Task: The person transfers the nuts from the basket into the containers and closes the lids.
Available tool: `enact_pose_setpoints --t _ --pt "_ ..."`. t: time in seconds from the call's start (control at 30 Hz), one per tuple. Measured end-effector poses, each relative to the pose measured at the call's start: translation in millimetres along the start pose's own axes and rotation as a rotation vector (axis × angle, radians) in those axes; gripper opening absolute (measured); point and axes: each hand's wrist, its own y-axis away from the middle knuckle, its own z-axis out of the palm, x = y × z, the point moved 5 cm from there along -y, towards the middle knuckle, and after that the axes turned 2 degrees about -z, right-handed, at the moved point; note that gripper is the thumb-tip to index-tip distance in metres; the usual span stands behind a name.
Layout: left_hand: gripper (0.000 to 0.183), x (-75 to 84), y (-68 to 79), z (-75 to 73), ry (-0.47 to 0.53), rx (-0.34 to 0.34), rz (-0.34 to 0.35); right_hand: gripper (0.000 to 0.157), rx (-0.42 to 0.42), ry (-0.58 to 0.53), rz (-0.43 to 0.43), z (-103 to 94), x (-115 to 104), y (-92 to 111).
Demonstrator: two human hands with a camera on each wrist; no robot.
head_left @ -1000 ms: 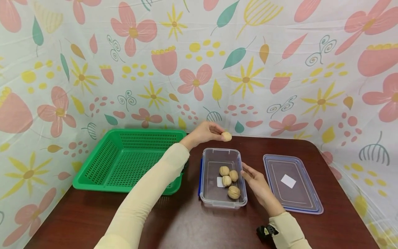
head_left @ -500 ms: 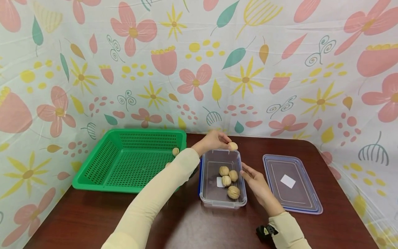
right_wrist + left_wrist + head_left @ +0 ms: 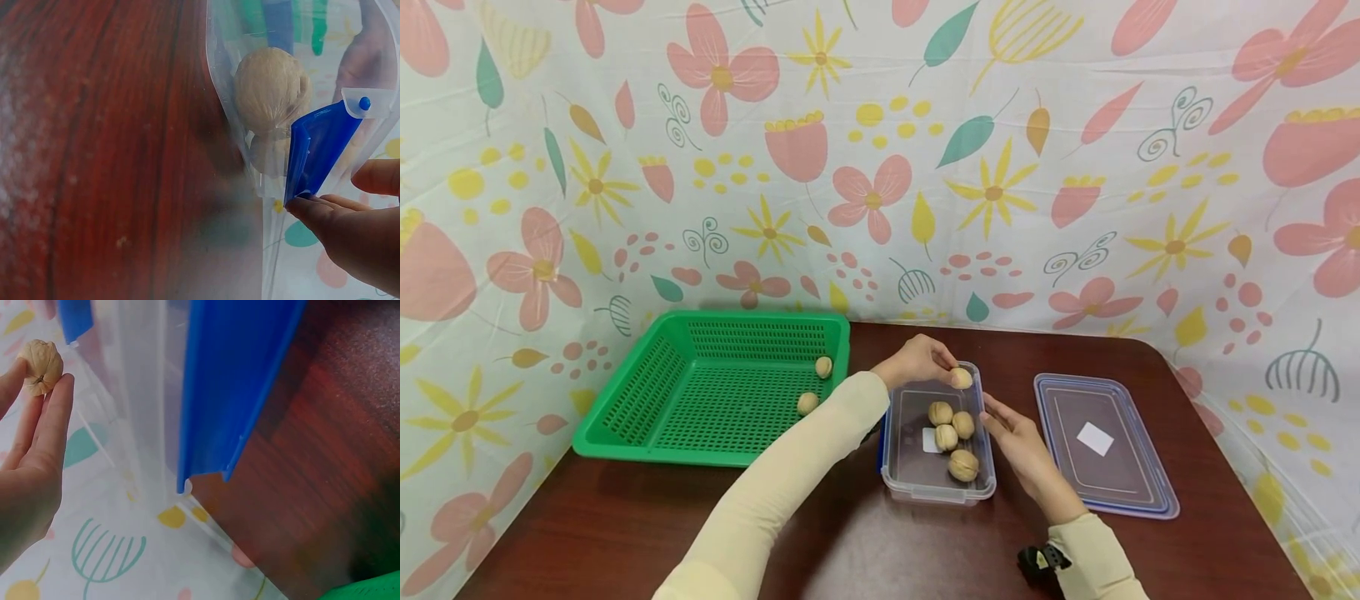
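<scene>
A bare left hand (image 3: pixel 921 360) reaches in from the left to the far end of a clear, rectangular plastic container (image 3: pixel 917 471). Its thumb and fingertips are clamped on a round, tan, wrinkled walnut (image 3: pixel 961 378), which is at the container's far right corner; whether it sits above or below the rim cannot be told. A bare right hand (image 3: pixel 1021 446) is at the container's right side, its thumb and fingers apart, the fingertips touching a blue plastic latch (image 3: pixel 325 147) that hangs from that wall. Another blue plastic latch (image 3: pixel 215 394) hangs along the container's left side.

Inside the container, four tan walnuts (image 3: pixel 962 465) lie on the floor, three clustered around the middle and one nearer the front, with a small white square label (image 3: pixel 929 440) showing beside the cluster. Left of the container stands a green, perforated plastic basket (image 3: pixel 700 454), with two tan walnuts (image 3: pixel 807 403) near its right side. Right of the container, a clear, rectangular, blue-edged lid (image 3: pixel 1101 475) lies flat on the dark reddish-brown tabletop (image 3: pixel 850 542). A white, flower-printed cloth (image 3: pixel 880 83) hangs behind the container.
</scene>
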Motion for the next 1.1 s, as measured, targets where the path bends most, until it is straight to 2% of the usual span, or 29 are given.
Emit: enact_pose_setpoints --t 0.17,0.3,0.57,0.67,0.87,1.0,1.1 --pt "0.019 -4.5 -2.2 7.1 -0.046 0.004 -0.029 0.049 0.001 0.003 0.001 -0.1 0 -1" --pt "0.02 -4.3 -0.7 9.9 -0.032 0.013 -0.053 0.049 0.002 0.008 0.008 0.0 0 -1" --pt "0.022 0.7 2.8 3.1 0.002 0.016 -0.059 0.049 0.01 0.004 0.001 0.5 0 0" --pt "0.022 4.8 3.6 -4.0 0.012 0.013 -0.053 0.049 0.011 0.007 0.0 0.3 0 0" --pt "0.022 20.9 8.9 -24.9 0.042 0.009 0.002 0.049 0.006 0.001 0.006 -0.1 -1 1" --pt "0.025 30.4 13.4 -46.5 0.098 -0.003 0.043 0.049 0.002 0.009 0.005 0.1 -1 1" --pt "0.027 35.9 19.0 -65.6 0.104 0.003 0.068 0.049 0.005 0.012 0.007 0.2 -1 1"
